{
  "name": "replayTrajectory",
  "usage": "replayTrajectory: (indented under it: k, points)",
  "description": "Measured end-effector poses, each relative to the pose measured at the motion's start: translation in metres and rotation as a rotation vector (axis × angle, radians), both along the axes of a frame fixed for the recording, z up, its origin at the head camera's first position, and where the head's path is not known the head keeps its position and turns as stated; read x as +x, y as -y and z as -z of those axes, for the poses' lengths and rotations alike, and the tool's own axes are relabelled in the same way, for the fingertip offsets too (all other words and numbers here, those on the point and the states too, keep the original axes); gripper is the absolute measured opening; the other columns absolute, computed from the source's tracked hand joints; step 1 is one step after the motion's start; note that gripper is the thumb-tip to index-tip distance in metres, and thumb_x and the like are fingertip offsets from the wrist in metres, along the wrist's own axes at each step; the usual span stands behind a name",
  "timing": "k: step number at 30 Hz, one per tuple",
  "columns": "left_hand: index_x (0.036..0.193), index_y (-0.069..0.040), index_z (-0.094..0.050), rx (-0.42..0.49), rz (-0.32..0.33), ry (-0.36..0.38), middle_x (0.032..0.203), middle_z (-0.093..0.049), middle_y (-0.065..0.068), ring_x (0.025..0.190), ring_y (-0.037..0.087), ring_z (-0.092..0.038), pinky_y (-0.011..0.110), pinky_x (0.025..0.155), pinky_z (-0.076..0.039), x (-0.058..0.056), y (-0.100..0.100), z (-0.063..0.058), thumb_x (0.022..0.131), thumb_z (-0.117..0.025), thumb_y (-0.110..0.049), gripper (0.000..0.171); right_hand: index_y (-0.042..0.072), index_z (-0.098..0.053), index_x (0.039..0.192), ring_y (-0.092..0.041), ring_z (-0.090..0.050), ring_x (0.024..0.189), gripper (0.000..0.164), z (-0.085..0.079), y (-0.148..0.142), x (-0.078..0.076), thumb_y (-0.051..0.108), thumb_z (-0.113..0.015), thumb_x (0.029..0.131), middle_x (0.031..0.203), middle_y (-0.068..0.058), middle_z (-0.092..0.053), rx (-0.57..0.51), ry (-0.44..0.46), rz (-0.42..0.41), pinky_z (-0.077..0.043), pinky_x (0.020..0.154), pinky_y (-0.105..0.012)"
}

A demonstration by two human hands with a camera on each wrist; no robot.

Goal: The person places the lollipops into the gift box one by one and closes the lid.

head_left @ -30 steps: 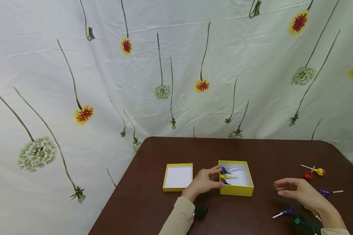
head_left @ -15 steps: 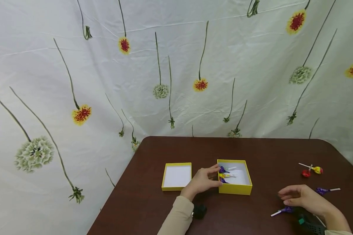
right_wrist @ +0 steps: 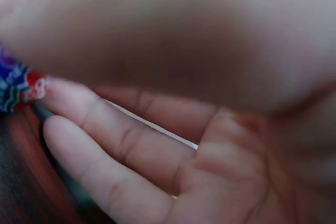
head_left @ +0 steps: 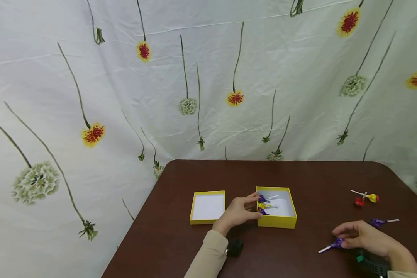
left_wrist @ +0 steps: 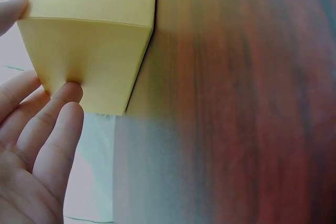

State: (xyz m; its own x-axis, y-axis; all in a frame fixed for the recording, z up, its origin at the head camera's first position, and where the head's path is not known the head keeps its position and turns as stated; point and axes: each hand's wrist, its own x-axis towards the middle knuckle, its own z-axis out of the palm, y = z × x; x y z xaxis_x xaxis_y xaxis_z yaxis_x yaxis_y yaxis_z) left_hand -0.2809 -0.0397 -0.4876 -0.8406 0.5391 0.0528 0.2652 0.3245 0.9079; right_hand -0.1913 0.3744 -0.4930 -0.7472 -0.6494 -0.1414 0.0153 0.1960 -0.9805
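Observation:
My left hand [head_left: 237, 211] holds the left side of a yellow open-topped box [head_left: 277, 222], thumb at the near corner and fingers at the far rim. In the left wrist view a fingertip [left_wrist: 73, 88] presses the box's yellow wall [left_wrist: 105, 61]. Inside lie purple lollipops [head_left: 262, 199] and a yellow lollipop [head_left: 264, 205], white sticks pointing right. At the right, my right hand [head_left: 372, 238] pinches the purple wrapped head of a lollipop [head_left: 338, 243] low over the table; its stick points left. The right wrist view shows part of the colourful wrapper [right_wrist: 18, 85] beside the thumb.
The yellow-edged lid [head_left: 207, 222] lies white inside up, left of the box. On the right side of the dark brown table [head_left: 299, 173] are a red lollipop [head_left: 359, 202], a yellow one [head_left: 372, 198] and a purple one [head_left: 377, 222]. A floral cloth [head_left: 208, 85] hangs behind.
My right hand has come down toward the near purple lollipop and now pinches its head. The left hand stays on the box. The whole view has shifted slightly.

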Motion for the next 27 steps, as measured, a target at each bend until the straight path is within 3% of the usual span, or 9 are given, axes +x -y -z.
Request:
replayTrajectory:
  k: [5, 16, 27]
  points:
    - [0.145, -0.008, -0.053, -0.004, -0.003, -0.003, 0.159, -0.042, -0.005, 0.134, 0.023, -0.057, 0.035, 0.106, -0.051, -0.001, 0.000, -0.001, 0.088, -0.078, -0.018, 0.063, -0.023, -0.052, 0.121, 0.000, -0.066, 0.094, 0.031, -0.001, 0.002, -0.001, -0.002, -0.055, 0.098, 0.107, 0.011, -0.072, 0.002, -0.016, -0.013, -0.058, 0.077, -0.020]
    - [0.145, -0.011, -0.054, -0.026, -0.019, 0.004, 0.158, -0.042, -0.007, 0.133, 0.022, -0.057, 0.033, 0.105, -0.051, 0.001, 0.000, 0.000, 0.088, -0.078, -0.019, 0.063, -0.013, -0.064, 0.110, 0.002, -0.065, 0.086, 0.019, 0.004, 0.010, 0.002, -0.002, -0.058, 0.097, 0.098, 0.013, -0.073, 0.006, -0.123, -0.026, -0.056, 0.070, -0.019]
    - [0.145, -0.010, -0.054, -0.022, -0.015, -0.006, 0.158, -0.042, -0.006, 0.133, 0.022, -0.057, 0.034, 0.105, -0.052, 0.002, -0.002, -0.001, 0.088, -0.078, -0.018, 0.063, -0.023, -0.057, 0.109, 0.000, -0.065, 0.084, 0.030, -0.001, 0.006, 0.004, 0.005, -0.060, 0.098, 0.094, 0.014, -0.071, 0.116, -0.118, 0.070, -0.057, 0.070, -0.022]
